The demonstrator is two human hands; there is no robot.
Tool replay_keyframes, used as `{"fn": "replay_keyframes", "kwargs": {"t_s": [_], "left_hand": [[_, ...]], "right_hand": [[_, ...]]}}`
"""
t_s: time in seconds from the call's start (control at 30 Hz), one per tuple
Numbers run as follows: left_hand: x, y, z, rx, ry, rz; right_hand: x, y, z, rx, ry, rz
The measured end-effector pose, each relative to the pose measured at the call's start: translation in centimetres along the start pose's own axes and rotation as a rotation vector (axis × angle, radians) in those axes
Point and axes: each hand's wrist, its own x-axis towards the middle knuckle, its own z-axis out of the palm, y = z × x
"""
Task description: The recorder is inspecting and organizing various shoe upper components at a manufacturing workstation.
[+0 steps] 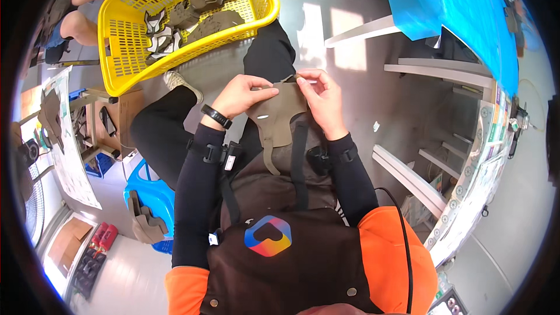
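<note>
Both my hands hold one flat olive-brown cut fabric piece over my lap. My left hand pinches its upper left edge, thumb on top. My right hand grips the upper right corner with fingers curled. The piece has a narrow strip hanging down toward my apron. A black band circles my left wrist. Ahead of my knees stands a yellow plastic basket with several similar brown and white cut pieces inside.
A blue plastic stool at my left carries more brown pieces. A table covered in blue sheet stands at the right, with white metal frames below. Another person's bare legs are at the upper left. Papers and boxes lie on the left floor.
</note>
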Motion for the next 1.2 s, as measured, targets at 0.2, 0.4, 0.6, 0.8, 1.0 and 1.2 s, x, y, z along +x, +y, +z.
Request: {"fn": "replay_keyframes", "kwargs": {"t_s": [0.2,0.4,0.6,0.8,1.0,1.2], "left_hand": [[-0.3,0.3,-0.3,-0.086,-0.051,0.033],[-0.3,-0.4,-0.3,-0.107,-0.046,0.088],[-0.4,0.0,-0.2,-0.105,-0.046,0.001],[0.0,0.1,-0.5,-0.062,-0.069,-0.003],[0.6,-0.1,-0.8,-0.094,-0.095,-0.006],[0.4,-0.8,-0.4,-0.099,-0.052,-0.011]], "right_hand": [[2.2,-1.5,-1.3,-0.302,-0.413,-0.423],[2.9,-2.8,-1.0,-0.265,-0.508,-0.213],[2.2,-2.3,0.4,-0.388,-0.325,-0.290],[1.1,-1.5,2.3,-0.453,-0.091,-0.437],[1.1,-1.3,2.7,-0.468,-0.048,-0.396],[2.4,-1.7,0.5,-0.337,0.103,-0.398]]}}
